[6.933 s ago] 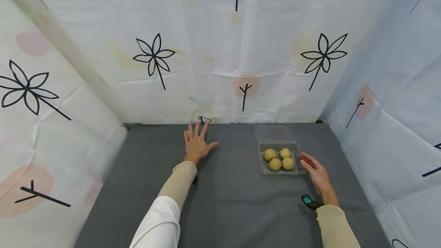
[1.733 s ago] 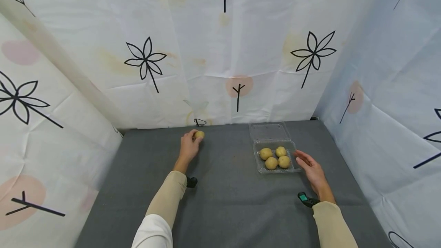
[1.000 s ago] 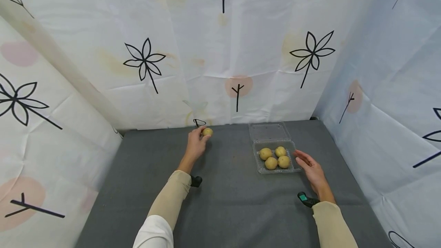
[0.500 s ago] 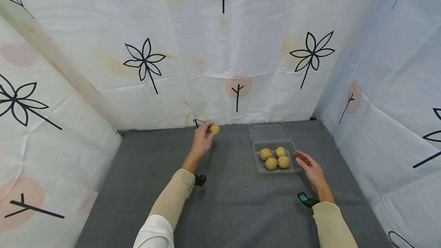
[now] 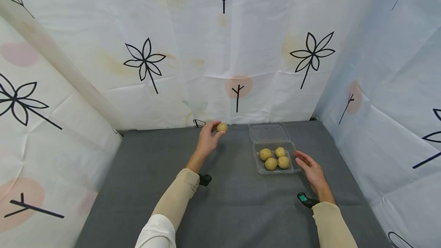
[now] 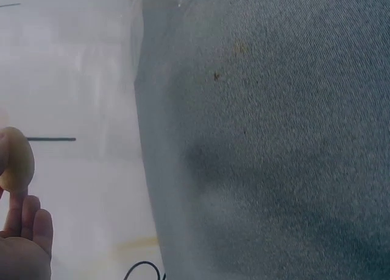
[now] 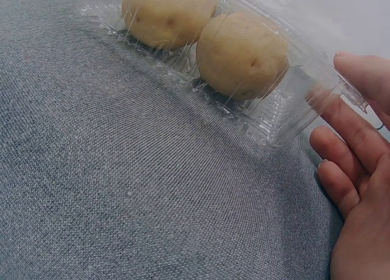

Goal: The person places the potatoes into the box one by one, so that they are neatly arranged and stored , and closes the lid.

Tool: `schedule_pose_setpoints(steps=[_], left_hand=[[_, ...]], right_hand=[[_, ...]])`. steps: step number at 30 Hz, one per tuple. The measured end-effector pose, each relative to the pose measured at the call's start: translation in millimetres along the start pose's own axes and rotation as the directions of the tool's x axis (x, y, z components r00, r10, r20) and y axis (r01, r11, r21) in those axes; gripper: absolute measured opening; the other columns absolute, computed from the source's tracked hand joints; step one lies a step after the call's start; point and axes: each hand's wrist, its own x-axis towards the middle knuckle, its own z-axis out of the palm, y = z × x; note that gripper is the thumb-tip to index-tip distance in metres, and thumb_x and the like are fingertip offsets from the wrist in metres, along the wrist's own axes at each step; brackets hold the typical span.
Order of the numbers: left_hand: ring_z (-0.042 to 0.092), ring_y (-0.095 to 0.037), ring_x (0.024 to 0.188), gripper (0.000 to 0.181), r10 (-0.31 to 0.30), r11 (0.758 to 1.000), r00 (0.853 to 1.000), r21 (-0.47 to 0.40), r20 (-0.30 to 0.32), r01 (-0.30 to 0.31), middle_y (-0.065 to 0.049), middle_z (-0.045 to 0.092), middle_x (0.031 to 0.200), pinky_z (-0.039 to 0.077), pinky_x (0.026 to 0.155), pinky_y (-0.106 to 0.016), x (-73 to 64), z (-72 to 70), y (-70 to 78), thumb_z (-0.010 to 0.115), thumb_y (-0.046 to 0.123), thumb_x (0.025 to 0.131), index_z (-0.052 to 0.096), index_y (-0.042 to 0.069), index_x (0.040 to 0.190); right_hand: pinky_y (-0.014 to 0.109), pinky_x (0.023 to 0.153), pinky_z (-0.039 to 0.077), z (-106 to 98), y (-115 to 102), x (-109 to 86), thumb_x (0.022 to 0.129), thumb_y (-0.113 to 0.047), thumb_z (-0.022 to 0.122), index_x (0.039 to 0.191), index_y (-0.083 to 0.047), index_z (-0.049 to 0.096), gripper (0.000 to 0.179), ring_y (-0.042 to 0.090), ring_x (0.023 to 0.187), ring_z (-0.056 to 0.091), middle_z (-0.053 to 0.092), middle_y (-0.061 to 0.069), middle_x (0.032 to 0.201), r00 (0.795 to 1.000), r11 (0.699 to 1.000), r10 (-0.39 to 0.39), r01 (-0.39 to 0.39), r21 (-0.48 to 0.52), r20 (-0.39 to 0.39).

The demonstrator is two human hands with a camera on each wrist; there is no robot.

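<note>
My left hand (image 5: 207,141) pinches a potato (image 5: 222,127) between thumb and fingers near the back edge of the table. In the left wrist view that potato (image 6: 22,161) shows at the left border, with the other fingers curled below it. A clear plastic clamshell container (image 5: 260,168) lies right of centre with its lid (image 5: 268,132) folded back. Several pale yellow potatoes (image 5: 265,154) sit in its base. At the container's right side is my right hand (image 5: 314,172), its fingers relaxed. The right wrist view puts these fingertips (image 7: 326,103) against the clear wall, near the rim.
Grey cloth covers the table (image 5: 237,209). A white curtain (image 5: 193,22) with leaf drawings hangs right behind the table's back edge, and more curtain (image 5: 396,125) stands on both sides. Each wrist carries a black device (image 5: 307,200).
My left hand reached the back of the table with spread fingers, took hold of the potato, and has since carried it rightward toward the container. The right hand stays beside the container.
</note>
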Motion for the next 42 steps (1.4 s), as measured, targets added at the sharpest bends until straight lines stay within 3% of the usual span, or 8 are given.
schedule_pose_setpoints(steps=[8,11,17,24,32,36,39,42], left_hand=[[0.060,-0.030,0.126,0.047,0.025,0.998,1.000,-0.064,-0.019,-0.026,-0.010,0.062,0.136,0.050,0.108,-0.054,-0.8,5.3,5.6,0.076,0.026,0.092,0.062,0.015,0.136],[0.062,-0.028,0.124,0.048,0.040,0.996,0.999,-0.083,-0.013,-0.041,-0.009,0.063,0.135,0.051,0.107,-0.051,-1.5,7.6,11.2,0.077,0.026,0.092,0.062,0.017,0.136],[0.062,-0.026,0.124,0.048,0.041,0.991,0.999,-0.131,0.017,-0.039,-0.009,0.061,0.136,0.053,0.107,-0.042,-4.5,15.2,23.5,0.076,0.022,0.092,0.062,0.015,0.137],[0.062,-0.028,0.128,0.049,0.053,0.980,0.997,-0.195,0.052,-0.042,-0.012,0.058,0.138,0.057,0.101,-0.034,-5.4,27.7,32.5,0.074,0.017,0.094,0.059,0.011,0.140],[0.061,-0.026,0.128,0.050,0.063,0.980,0.994,-0.194,0.090,-0.045,-0.011,0.057,0.138,0.057,0.100,-0.028,-7.6,39.5,45.3,0.075,0.017,0.092,0.060,0.012,0.140],[0.061,-0.027,0.128,0.049,0.078,0.977,0.992,-0.205,0.097,-0.057,-0.011,0.058,0.137,0.057,0.099,-0.026,-9.3,46.8,48.1,0.076,0.016,0.092,0.061,0.013,0.138],[0.061,-0.026,0.127,0.047,0.088,0.976,0.990,-0.207,0.107,-0.065,-0.011,0.059,0.136,0.057,0.099,-0.026,-9.9,53.0,50.5,0.075,0.015,0.092,0.062,0.013,0.137],[0.061,-0.026,0.126,0.046,0.098,0.977,0.987,-0.201,0.125,-0.072,-0.011,0.059,0.136,0.056,0.101,-0.026,-9.9,60.2,52.7,0.074,0.015,0.093,0.062,0.012,0.137]], right_hand=[[0.058,0.124,0.027,0.5,2.9,-0.2,0.103,-0.050,0.055,0.159,-0.020,0.038,0.065,-0.016,0.121,0.041,0.052,-0.023,0.144,1.000,1.000,0.004,-0.004,0.005,0.006],[0.058,0.123,0.028,0.6,2.7,0.2,0.103,-0.050,0.055,0.159,-0.021,0.039,0.065,-0.014,0.122,0.042,0.053,-0.018,0.147,1.000,1.000,0.002,-0.002,-0.001,-0.003],[0.056,0.125,0.028,0.8,0.9,-0.8,0.104,-0.048,0.054,0.160,-0.019,0.037,0.065,-0.019,0.116,0.039,0.045,0.004,0.160,1.000,1.000,0.005,-0.005,0.000,0.000],[0.058,0.124,0.027,-0.1,3.0,-0.4,0.102,-0.052,0.055,0.159,-0.018,0.039,0.067,-0.021,0.114,0.040,0.052,-0.013,0.148,1.000,1.000,-0.007,0.007,-0.003,0.000],[0.059,0.124,0.026,-1.8,1.9,1.6,0.102,-0.053,0.055,0.159,-0.019,0.038,0.069,-0.017,0.119,0.040,0.048,0.001,0.158,1.000,1.000,-0.004,0.004,-0.005,0.005],[0.059,0.124,0.026,-1.1,1.9,1.1,0.102,-0.052,0.055,0.159,-0.019,0.038,0.068,-0.016,0.120,0.040,0.048,0.000,0.157,1.000,1.000,0.003,-0.002,-0.005,0.003],[0.058,0.124,0.026,-0.9,2.6,0.8,0.103,-0.051,0.055,0.159,-0.019,0.039,0.066,-0.016,0.119,0.040,0.052,-0.011,0.150,1.000,1.000,0.001,-0.001,-0.001,-0.004],[0.057,0.124,0.027,-0.5,0.9,0.0,0.103,-0.050,0.055,0.158,-0.019,0.039,0.065,-0.016,0.119,0.041,0.052,-0.013,0.148,1.000,1.000,-0.003,0.003,0.005,-0.008]])
